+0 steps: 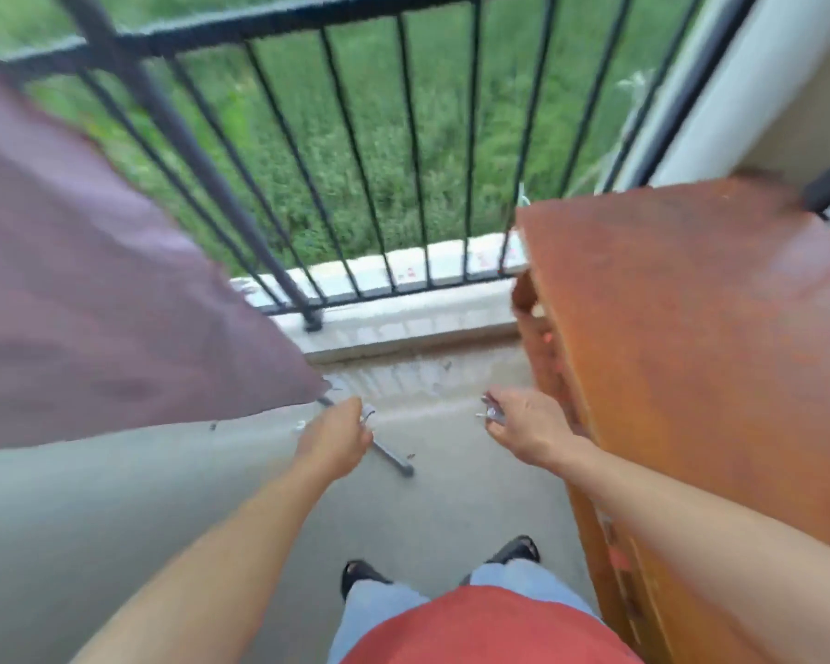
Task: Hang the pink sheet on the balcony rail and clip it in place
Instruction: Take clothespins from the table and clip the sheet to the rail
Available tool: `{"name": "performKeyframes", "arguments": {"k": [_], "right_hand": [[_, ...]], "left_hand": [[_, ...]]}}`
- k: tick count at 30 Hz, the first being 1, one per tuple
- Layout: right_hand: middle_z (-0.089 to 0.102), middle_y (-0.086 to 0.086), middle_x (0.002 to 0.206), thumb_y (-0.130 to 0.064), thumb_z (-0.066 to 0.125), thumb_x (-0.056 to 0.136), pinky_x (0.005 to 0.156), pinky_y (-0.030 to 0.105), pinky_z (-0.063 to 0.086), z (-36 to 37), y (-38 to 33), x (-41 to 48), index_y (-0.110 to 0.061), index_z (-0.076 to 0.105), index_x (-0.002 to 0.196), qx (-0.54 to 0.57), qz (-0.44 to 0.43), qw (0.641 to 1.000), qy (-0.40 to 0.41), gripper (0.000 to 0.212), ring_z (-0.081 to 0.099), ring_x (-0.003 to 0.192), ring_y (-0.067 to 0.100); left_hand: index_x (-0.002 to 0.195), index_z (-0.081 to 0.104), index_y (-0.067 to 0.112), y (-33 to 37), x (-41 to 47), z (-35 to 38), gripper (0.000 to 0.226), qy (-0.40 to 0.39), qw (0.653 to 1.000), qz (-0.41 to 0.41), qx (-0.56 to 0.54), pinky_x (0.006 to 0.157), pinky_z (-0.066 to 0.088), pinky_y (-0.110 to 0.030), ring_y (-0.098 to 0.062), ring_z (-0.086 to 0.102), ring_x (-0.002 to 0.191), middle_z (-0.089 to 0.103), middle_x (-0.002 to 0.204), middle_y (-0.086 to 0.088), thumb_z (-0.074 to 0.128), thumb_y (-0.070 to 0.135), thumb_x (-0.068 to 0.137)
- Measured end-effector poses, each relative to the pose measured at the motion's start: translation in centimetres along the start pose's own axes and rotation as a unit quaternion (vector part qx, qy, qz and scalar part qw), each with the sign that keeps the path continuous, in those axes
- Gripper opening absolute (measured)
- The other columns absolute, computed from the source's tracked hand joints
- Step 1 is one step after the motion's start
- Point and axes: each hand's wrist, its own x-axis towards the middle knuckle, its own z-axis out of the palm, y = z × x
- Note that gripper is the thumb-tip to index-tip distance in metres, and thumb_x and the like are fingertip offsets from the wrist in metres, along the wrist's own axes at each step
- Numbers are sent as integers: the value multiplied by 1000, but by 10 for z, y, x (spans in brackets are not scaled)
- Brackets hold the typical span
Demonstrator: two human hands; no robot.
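Pinching metal clip in right fingers, metal bit in left fingers; pink sheet leftward, concrete floor beneath.

Figure: the person as my remote feed shows them. Behind the fingers of the left hand and the right hand, both forearms run bare to the lower corners of the frame. Farthest back from the fingertips, at bottom centre, I note a coral-red shirt, rounded in outline. Between shirt and fingers I see light blue trouser legs over black sandals, slightly blurred.
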Motion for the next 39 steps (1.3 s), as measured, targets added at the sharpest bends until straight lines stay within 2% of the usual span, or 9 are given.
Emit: {"name": "performKeyframes", "arguments": {"k": [3,7,9,16,19,23,25,30,39], "right_hand": [[67,1,119,-31,56,88,84,34,49,10,-88,19,-28,57,124,-23,-94,995,-24,36,62,109,28],[66,2,120,-38,60,90,84,36,50,27,-207,34,-27,56,125,-51,-202,977,-34,38,61,111,28],[65,1,121,-44,58,90,84,36,48,43,-282,38,-28,55,126,-74,-270,959,-35,40,60,113,27],[61,2,129,-38,52,93,85,37,48,66,-499,36,-25,51,130,-137,-439,887,-42,40,59,114,30],[62,2,128,-33,53,93,84,36,47,84,-574,38,-23,49,132,-151,-489,857,-53,41,60,113,28],[62,0,127,-30,51,95,74,33,40,117,-673,38,-20,47,132,-183,-552,811,-71,39,57,113,28],[62,-3,125,-31,50,95,73,32,38,138,-722,42,-21,46,132,-192,-579,788,-84,38,57,112,26],[62,-5,124,-30,49,96,75,32,44,188,-847,67,-20,44,135,-189,-634,743,-107,40,58,111,26],[63,3,125,-28,49,94,77,35,47,267,-1064,66,-19,47,132,-208,-707,664,-127,40,60,108,31]], "left_hand": [[103,49,15,-83,-42,-9,16,32,997,-69,-9,73,41,-36,-35,59,103,63,112,-13,49,25,89],[108,52,14,-185,-100,-17,22,52,987,-148,-39,78,45,-36,-33,60,105,63,115,-12,49,24,89],[113,53,14,-246,-137,-23,25,72,977,-193,-62,78,46,-35,-32,61,106,63,116,-12,48,23,90],[123,57,22,-395,-252,-35,40,136,916,-341,-161,87,49,-36,-30,62,110,64,123,-10,45,26,86],[127,54,17,-434,-286,-35,37,158,889,-390,-180,87,46,-36,-32,58,114,61,126,-12,46,20,90],[120,50,11,-490,-330,-31,30,167,850,-462,-189,72,37,-34,-34,58,109,61,121,-16,43,18,92],[121,49,11,-520,-346,-33,30,165,836,-490,-186,71,37,-34,-34,58,109,61,121,-16,44,18,92],[115,49,10,-619,-363,-51,27,170,796,-549,-191,77,45,-38,-36,59,106,61,118,-16,46,20,91],[96,42,14,-767,-410,-79,12,197,733,-608,-232,64,35,-34,-38,59,91,62,103,-17,48,19,87]]}}
